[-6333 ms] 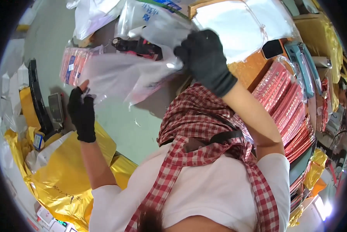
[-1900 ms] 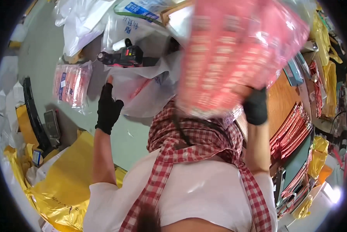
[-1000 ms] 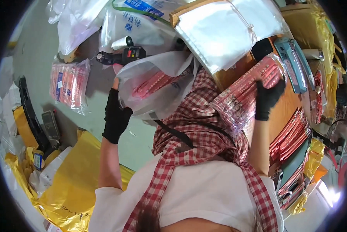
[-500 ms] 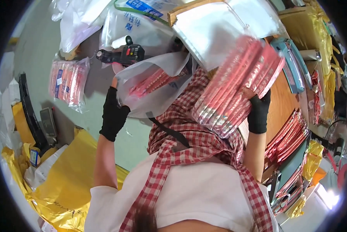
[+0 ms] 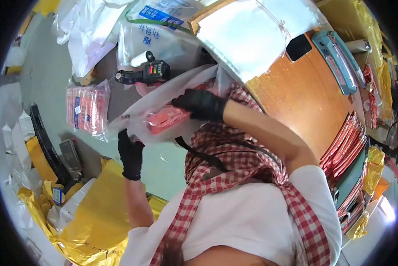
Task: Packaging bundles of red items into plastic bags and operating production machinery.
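Observation:
A translucent plastic bag (image 5: 141, 108) lies open in front of me, with a clear-wrapped bundle of red packets (image 5: 165, 120) inside. At the bag's left edge, my left hand (image 5: 131, 153) in a black fingerless glove pinches the plastic rim. My right hand (image 5: 202, 105), gloved alike, reaches across from the right into the bag's mouth. Its fingers curl at the right end of the red packets, and part of their grip is hidden. Left of the bag, another clear-wrapped bundle of pink-red packets (image 5: 88, 108) rests on the grey-green surface.
Behind the bag lie a black handheld tool (image 5: 145, 73) and a white plastic bag (image 5: 90, 37). To the right, a wooden tabletop (image 5: 303, 95) carries white sheets (image 5: 252, 35), a blue-grey tray (image 5: 336, 62) and stacked red packets (image 5: 343, 144). Yellow plastic wrapping (image 5: 92, 213) covers the near left.
My right hand has swung left from over the wooden table into the bag, and the large red bundle it held up is gone from there. My left hand has moved slightly down with the rim.

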`<action>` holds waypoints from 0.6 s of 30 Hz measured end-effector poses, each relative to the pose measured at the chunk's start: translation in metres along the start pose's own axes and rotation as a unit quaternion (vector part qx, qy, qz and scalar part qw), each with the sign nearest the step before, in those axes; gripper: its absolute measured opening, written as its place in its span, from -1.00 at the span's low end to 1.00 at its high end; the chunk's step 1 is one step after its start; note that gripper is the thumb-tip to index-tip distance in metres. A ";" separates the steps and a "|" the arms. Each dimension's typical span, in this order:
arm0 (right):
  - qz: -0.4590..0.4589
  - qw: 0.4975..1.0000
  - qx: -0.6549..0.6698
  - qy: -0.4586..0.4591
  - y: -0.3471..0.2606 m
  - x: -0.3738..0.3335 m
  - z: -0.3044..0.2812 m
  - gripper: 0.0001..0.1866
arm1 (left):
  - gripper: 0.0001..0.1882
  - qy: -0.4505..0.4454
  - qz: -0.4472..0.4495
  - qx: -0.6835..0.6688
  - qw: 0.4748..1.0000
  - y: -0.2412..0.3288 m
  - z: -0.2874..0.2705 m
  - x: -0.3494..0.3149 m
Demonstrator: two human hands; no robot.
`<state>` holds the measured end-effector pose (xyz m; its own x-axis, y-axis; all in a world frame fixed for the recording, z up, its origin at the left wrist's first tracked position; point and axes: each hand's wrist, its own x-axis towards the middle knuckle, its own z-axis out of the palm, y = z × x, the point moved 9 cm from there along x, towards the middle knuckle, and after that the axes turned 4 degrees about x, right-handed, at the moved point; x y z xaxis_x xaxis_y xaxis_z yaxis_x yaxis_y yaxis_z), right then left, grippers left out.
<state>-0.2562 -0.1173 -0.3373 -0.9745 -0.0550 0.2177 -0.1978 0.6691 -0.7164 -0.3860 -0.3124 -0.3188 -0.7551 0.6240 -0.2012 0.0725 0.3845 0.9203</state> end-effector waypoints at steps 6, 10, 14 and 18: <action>0.115 0.992 0.041 -0.039 0.066 0.017 0.043 -0.46 | -0.13 -0.070 0.087 0.240 0.964 0.059 0.030 0.015; 0.235 0.956 -0.063 -0.166 0.096 -0.041 0.006 -0.47 | -0.15 -0.056 0.052 0.187 0.979 0.054 0.020 0.024; 0.221 0.900 -0.330 -0.180 0.091 -0.043 -0.014 -0.84 | -0.24 -0.004 0.063 0.195 0.979 0.050 0.001 0.038; 0.118 0.924 -0.363 -0.017 -0.033 0.002 -0.113 -0.89 | -0.32 0.054 0.057 0.087 0.993 0.062 -0.049 0.029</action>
<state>-0.2396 -0.0562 -0.2384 -0.9864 0.1421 0.0828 0.1332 0.9856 -0.1044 -0.4352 -0.3036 -0.2513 -0.8004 0.5971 -0.0525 0.2666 0.4331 0.8610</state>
